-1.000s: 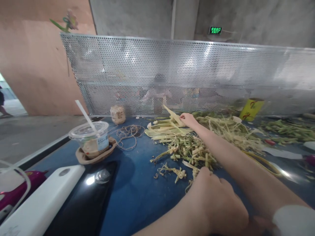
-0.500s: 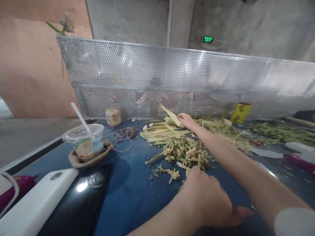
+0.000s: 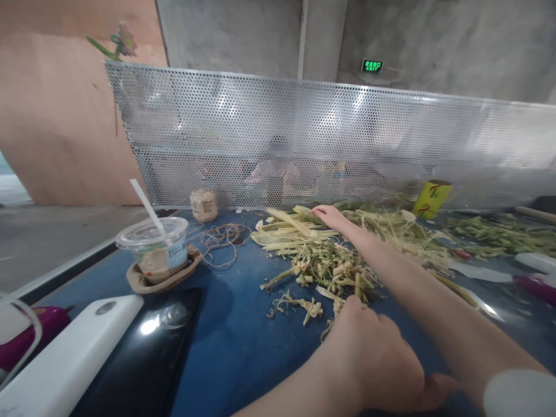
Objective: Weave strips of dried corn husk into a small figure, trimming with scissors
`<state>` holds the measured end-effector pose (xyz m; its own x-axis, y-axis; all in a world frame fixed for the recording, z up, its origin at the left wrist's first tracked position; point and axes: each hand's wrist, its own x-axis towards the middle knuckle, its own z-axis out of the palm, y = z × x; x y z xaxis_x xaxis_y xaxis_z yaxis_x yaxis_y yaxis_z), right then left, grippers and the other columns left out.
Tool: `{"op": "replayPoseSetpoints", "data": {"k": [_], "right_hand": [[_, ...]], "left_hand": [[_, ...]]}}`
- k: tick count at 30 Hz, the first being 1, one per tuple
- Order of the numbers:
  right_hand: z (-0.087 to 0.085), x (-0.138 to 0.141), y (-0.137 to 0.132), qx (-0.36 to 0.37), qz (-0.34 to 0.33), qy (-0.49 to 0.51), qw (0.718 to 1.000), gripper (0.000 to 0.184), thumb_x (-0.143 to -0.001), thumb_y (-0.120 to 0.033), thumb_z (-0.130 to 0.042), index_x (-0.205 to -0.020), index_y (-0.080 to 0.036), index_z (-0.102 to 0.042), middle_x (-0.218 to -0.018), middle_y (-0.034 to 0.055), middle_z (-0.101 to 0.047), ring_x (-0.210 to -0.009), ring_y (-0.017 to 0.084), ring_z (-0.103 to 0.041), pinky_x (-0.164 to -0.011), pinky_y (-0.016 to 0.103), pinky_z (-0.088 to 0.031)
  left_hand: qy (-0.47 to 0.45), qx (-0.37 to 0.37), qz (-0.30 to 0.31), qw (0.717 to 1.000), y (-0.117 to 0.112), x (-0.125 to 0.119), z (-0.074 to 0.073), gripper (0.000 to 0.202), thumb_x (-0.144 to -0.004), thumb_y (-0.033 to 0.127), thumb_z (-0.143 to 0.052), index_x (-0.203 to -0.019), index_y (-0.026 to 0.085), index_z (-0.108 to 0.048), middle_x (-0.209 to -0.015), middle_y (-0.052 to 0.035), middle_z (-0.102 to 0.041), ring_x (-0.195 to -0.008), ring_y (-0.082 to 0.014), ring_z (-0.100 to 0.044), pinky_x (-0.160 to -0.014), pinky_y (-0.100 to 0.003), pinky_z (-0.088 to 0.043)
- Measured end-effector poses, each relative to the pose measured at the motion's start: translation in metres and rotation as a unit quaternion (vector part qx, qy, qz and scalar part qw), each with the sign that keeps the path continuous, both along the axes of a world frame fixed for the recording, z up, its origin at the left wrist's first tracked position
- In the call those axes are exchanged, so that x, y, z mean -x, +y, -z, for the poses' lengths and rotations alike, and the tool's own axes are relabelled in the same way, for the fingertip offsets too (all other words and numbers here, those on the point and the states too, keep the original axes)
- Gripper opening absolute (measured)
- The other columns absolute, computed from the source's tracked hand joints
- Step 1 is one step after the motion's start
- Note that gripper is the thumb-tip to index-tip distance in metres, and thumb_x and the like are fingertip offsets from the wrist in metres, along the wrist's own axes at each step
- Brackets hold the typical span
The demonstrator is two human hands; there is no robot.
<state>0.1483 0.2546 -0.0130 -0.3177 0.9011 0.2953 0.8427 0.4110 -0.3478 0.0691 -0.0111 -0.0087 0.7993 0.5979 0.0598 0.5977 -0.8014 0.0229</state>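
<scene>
Ahead of you, the green-lit sign against the concrete wall reads "安全出口 EXIT"; print on the label of the cup seems too blurred to read.

The blue desk carries pale husk strips, a heap of short stems, a tangle of string, a brown cup holder, a black panel and a yellow tube.

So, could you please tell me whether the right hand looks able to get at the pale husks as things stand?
Most likely yes: the right hand is right at the pale husks, towards their far edge, and nothing seems to stand in between.
</scene>
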Motion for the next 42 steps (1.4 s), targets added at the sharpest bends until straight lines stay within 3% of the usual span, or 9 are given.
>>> {"op": "replayPoseSetpoints", "data": {"k": [5,11,15,21,28,33,38,42], "right_hand": [[0.011,-0.006,0.007,0.024,0.081,-0.094,0.992,0.030,-0.085,-0.030,-0.048,-0.111,-0.015,-0.050,-0.112,0.0080,-0.052,-0.095,0.018,-0.054,-0.079,0.039,-0.046],[0.024,-0.004,0.012,0.026,0.117,-0.147,0.982,0.030,-0.085,-0.030,-0.048,-0.112,-0.015,-0.050,-0.112,0.0080,-0.052,-0.095,0.018,-0.054,-0.080,0.039,-0.046],[0.023,-0.002,0.012,0.022,0.126,-0.152,0.980,0.029,-0.086,-0.030,-0.048,-0.111,-0.016,-0.051,-0.112,0.0079,-0.053,-0.095,0.018,-0.054,-0.080,0.039,-0.046],[0.011,-0.002,0.011,-0.016,0.125,-0.108,0.986,0.030,-0.085,-0.029,-0.049,-0.110,-0.014,-0.050,-0.110,0.0077,-0.053,-0.094,0.018,-0.055,-0.079,0.039,-0.047],[-0.010,-0.006,0.009,-0.070,0.075,-0.046,0.994,0.028,-0.086,-0.029,-0.048,-0.110,-0.015,-0.051,-0.110,0.0077,-0.053,-0.094,0.018,-0.054,-0.079,0.038,-0.046],[-0.011,0.001,0.006,-0.020,0.004,-0.058,0.998,0.026,-0.086,-0.029,-0.047,-0.107,-0.015,-0.053,-0.108,0.0071,-0.055,-0.091,0.017,-0.056,-0.077,0.036,-0.047],[-0.007,-0.006,0.005,0.024,-0.002,-0.071,0.997,0.027,-0.086,-0.029,-0.047,-0.109,-0.016,-0.052,-0.110,0.0076,-0.053,-0.093,0.017,-0.055,-0.079,0.037,-0.047],[-0.005,-0.012,-0.001,0.084,-0.047,-0.094,0.991,0.027,-0.085,-0.030,-0.048,-0.107,-0.014,-0.053,-0.107,0.0068,-0.055,-0.090,0.017,-0.056,-0.076,0.036,-0.048]], "left_hand": [[-0.001,0.000,0.007,1.000,-0.001,0.000,0.000,0.050,-0.083,0.051,-0.032,-0.091,0.018,-0.068,-0.087,-0.0123,-0.069,-0.085,-0.0275,-0.062,-0.074,-0.044,-0.038],[-0.023,-0.008,0.008,1.000,-0.002,0.001,0.002,0.048,-0.082,0.052,-0.035,-0.098,0.017,-0.065,-0.087,-0.0122,-0.069,-0.084,-0.0266,-0.061,-0.074,-0.044,-0.038],[-0.018,0.006,-0.001,1.000,-0.002,0.000,0.003,0.048,-0.082,0.051,-0.035,-0.094,0.018,-0.066,-0.086,-0.0122,-0.069,-0.084,-0.0268,-0.061,-0.076,-0.046,-0.037],[0.028,0.029,0.004,0.999,0.001,-0.001,0.000,0.053,-0.083,0.051,-0.031,-0.109,0.014,-0.060,-0.090,-0.0158,-0.068,-0.086,-0.0293,-0.061,-0.073,-0.046,-0.038],[0.040,0.021,-0.001,0.999,-0.002,-0.002,-0.006,0.052,-0.084,0.049,-0.030,-0.106,0.016,-0.062,-0.089,-0.0157,-0.068,-0.084,-0.0301,-0.062,-0.070,-0.045,-0.040],[0.036,0.007,-0.018,0.999,-0.003,-0.001,-0.005,0.056,-0.086,0.051,-0.023,-0.094,0.016,-0.067,-0.090,-0.0148,-0.068,-0.083,-0.0287,-0.062,-0.072,-0.044,-0.040],[0.062,0.026,-0.023,0.997,-0.003,-0.002,-0.009,0.058,-0.086,0.051,-0.022,-0.101,0.014,-0.064,-0.096,-0.0158,-0.066,-0.088,-0.0295,-0.061,-0.073,-0.045,-0.040],[0.077,0.031,-0.017,0.996,-0.003,-0.003,-0.011,0.058,-0.086,0.050,-0.023,-0.101,0.012,-0.063,-0.096,-0.0165,-0.066,-0.089,-0.0295,-0.061,-0.074,-0.046,-0.040]]}}
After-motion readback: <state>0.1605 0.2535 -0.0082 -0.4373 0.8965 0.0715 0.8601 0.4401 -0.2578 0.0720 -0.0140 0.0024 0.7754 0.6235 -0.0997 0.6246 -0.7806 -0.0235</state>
